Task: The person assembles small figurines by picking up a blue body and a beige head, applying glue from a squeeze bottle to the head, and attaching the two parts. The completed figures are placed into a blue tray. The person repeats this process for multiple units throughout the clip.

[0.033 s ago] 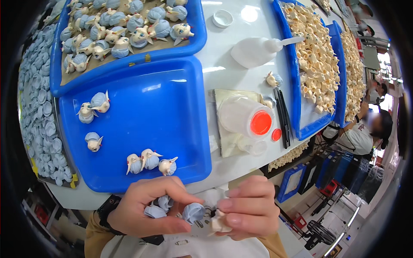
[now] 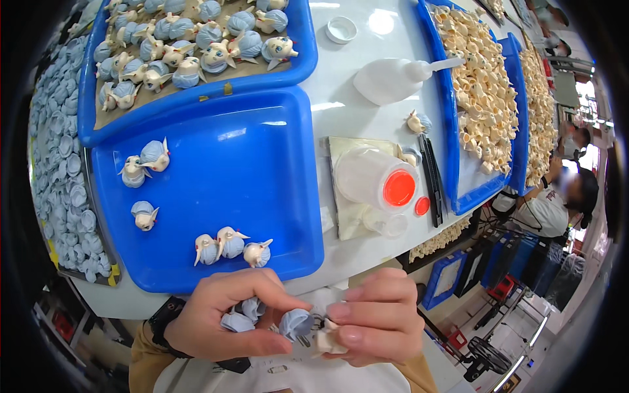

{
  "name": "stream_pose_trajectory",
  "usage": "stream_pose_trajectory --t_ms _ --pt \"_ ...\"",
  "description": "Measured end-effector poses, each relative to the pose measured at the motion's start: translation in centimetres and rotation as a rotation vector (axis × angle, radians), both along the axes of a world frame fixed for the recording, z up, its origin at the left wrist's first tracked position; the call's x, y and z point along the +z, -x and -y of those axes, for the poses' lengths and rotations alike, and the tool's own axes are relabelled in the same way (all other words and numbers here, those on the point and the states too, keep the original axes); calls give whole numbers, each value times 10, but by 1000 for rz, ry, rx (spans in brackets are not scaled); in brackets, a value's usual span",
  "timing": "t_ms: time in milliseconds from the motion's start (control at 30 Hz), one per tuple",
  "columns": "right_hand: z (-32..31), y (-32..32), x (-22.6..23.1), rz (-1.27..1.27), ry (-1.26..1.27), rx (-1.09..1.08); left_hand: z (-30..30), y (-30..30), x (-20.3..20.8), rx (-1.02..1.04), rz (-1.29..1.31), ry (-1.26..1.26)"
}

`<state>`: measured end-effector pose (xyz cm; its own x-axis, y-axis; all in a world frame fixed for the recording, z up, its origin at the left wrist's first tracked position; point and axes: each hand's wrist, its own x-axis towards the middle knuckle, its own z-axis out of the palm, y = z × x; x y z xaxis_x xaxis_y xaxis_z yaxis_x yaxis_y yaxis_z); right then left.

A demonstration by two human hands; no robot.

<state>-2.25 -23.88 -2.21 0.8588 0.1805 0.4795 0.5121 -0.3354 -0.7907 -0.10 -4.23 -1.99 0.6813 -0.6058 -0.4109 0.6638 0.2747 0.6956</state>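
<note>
My left hand (image 2: 242,314) is closed round several blue-grey doll hair pieces. One hair piece (image 2: 296,325) is pinched between thumb and forefinger, and others (image 2: 242,316) sit in the palm. My right hand (image 2: 379,321) grips a cream doll head (image 2: 329,340) with its fingertips, just right of the pinched hair piece; fingers hide part of it. Beyond my left hand is a blue tray (image 2: 216,177), where several assembled doll heads (image 2: 230,242) with blue-grey hair lie.
A second blue tray (image 2: 304,39) of finished heads is behind. Loose hair pieces (image 2: 62,157) fill the far left; cream heads (image 2: 481,92) fill a tray at right. A white squeeze bottle (image 2: 390,80), a red-capped clear jar (image 2: 367,173) and black tweezers (image 2: 431,183) are on the table.
My right hand has shifted slightly left, bringing the cream head a little nearer the pinched hair piece. My left hand stays almost still.
</note>
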Motion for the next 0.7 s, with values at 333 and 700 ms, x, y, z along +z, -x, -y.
stream_pose_trajectory --t_ms 333,700 --pt "-16 -3 3 128 328 -42 -1 4 -8 60 126 26" --pt "-22 -4 7 -4 445 9 -20 -2 -2 -70 292 -175"
